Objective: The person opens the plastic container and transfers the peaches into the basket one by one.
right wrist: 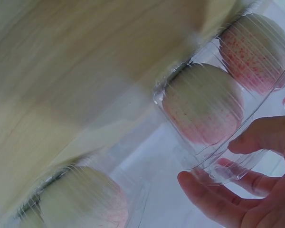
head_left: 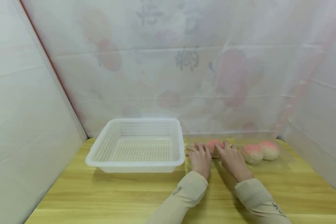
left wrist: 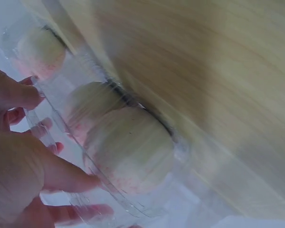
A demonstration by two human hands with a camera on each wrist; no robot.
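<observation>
Two hands are resting on a clear plastic clamshell tray [head_left: 282,155] that is lying on the pale wooden surface [head_left: 128,193], just right of the white basket [head_left: 140,144]. We are seeing thin, ribbed, glossy plastic in the wrist views, moulded into rounded cups. Inside are sitting round, matte buns, cream-coloured with a speckled pink blush; two [head_left: 252,153] [head_left: 269,150] are showing right of our hands, and another [head_left: 214,146] is peeking out between our fingers. The basket is rectangular, with perforated walls and floor and a smooth rolled rim.

Our left hand [head_left: 200,158] is lying on the tray's end nearest the basket, thumb and fingers [left wrist: 61,176] curling around the plastic edge beside a bun [left wrist: 130,149]. Our right hand [head_left: 232,160] is lying just beside it, farther from the basket, thumb and fingers [right wrist: 209,199] pinching the tray's rim next to a bun [right wrist: 202,107].

Both wrist views are blurring, and the tray's outline is hard to make out from the head camera. Beige sleeves [head_left: 184,193] are running out of the frame below.
</observation>
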